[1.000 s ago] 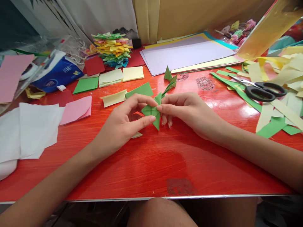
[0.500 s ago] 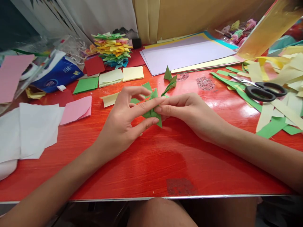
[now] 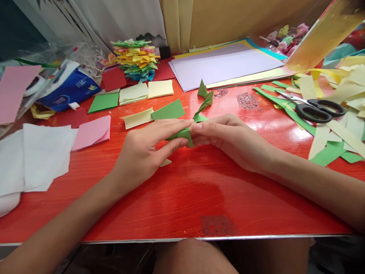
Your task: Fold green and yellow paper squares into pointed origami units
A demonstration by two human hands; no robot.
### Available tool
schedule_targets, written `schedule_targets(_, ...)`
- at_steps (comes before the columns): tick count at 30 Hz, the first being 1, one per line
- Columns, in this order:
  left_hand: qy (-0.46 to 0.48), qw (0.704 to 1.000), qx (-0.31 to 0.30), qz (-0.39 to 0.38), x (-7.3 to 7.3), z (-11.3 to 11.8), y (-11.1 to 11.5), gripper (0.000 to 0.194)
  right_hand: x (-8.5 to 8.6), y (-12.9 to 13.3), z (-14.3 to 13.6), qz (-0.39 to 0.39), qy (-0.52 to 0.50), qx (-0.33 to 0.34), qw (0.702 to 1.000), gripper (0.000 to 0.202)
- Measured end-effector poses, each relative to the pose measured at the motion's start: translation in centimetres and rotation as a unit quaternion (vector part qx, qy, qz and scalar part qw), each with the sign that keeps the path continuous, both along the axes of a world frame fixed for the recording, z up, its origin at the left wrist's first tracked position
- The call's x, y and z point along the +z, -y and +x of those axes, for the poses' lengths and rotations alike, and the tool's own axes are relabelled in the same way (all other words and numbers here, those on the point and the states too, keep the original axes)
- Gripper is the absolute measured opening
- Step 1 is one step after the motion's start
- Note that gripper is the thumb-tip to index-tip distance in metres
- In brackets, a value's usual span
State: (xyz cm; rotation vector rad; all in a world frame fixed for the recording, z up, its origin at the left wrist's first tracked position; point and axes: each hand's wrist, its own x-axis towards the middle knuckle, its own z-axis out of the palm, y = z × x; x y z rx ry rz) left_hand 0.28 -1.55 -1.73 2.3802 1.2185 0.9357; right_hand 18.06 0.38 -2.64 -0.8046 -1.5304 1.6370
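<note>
Between my two hands is a folded piece of green paper [image 3: 183,134], partly hidden by fingers. My left hand [image 3: 151,146] pinches it from the left, thumb below and fingers above. My right hand [image 3: 225,135] grips its right end between thumb and fingertips. Just behind my left fingers lie a flat green paper piece [image 3: 169,110] and a cream paper piece [image 3: 138,118]. Beyond my right fingertips stand folded green pieces [image 3: 205,101]. A small cream scrap [image 3: 165,163] shows under my left thumb.
On the red table [image 3: 159,205], black-handled scissors [image 3: 321,110] rest on paper strips [image 3: 327,139] at right. Large lilac sheets [image 3: 225,62] lie at the back, beside a stack of folded coloured pieces [image 3: 135,61]. White sheets [image 3: 47,156] and pink squares [image 3: 92,131] are left.
The green paper between my hands has been folded down into a narrower shape. My left fingers have lowered and closed over it, exposing the flat green piece behind.
</note>
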Motion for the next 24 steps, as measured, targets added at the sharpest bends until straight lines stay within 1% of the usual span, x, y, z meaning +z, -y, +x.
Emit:
schedule_targets(2,0.035,0.998,0.041,-0.026,0.08,0.12,0.32,0.026,0.08,-0.02,-0.09,0.017,0.009,-0.014,1.0,0.026)
schedule_targets(4,0.075,0.994,0.078,-0.032,0.25,0.26,0.52,0.023,0.14,-0.11,-0.08,0.037,0.019,-0.046,0.998,0.026)
schedule_targets(6,0.11,0.989,0.088,-0.039,0.51,0.35,0.53,0.018,0.16,-0.26,0.02,0.05,0.02,-0.076,0.996,0.024)
schedule_targets(8,0.129,0.987,0.079,-0.054,0.76,0.38,0.38,0.013,0.16,-0.37,0.11,0.055,0.021,-0.087,0.995,0.02)
schedule_targets(10,0.132,0.986,0.069,-0.073,0.92,0.35,0.16,0.01,0.15,-0.37,0.12,0.053,0.027,-0.068,0.996,0.019)
schedule_targets(12,0.139,0.985,0.061,-0.085,0.93,0.29,-0.02,0.01,0.15,-0.25,0.03,0.05,0.032,-0.03,0.998,0.02)
schedule_targets(15,0.143,0.984,0.057,-0.086,0.75,0.19,-0.18,0.01,0.1,-0.05,-0.11,0.05,0.037,0.008,0.998,0.022)
schedule_targets(19,0.103,0.989,0.093,-0.058,0.48,0.09,-0.25,0.014,-0.01,-0.04,-0.12,0.032,0.037,0.014,0.999,0.02)
schedule_targets(21,0.108,0.987,0.095,-0.065,0.41,0.12,-0.24,0.017,-0.02,-0.12,-0.11,0.022,0.038,0.012,0.999,0.019)
schedule_targets(24,0.122,0.984,0.086,-0.097,0.43,0.28,-0.13,0.019,0.11,-0.17,-0.14,0.007,0.04,0.004,0.999,0.02)
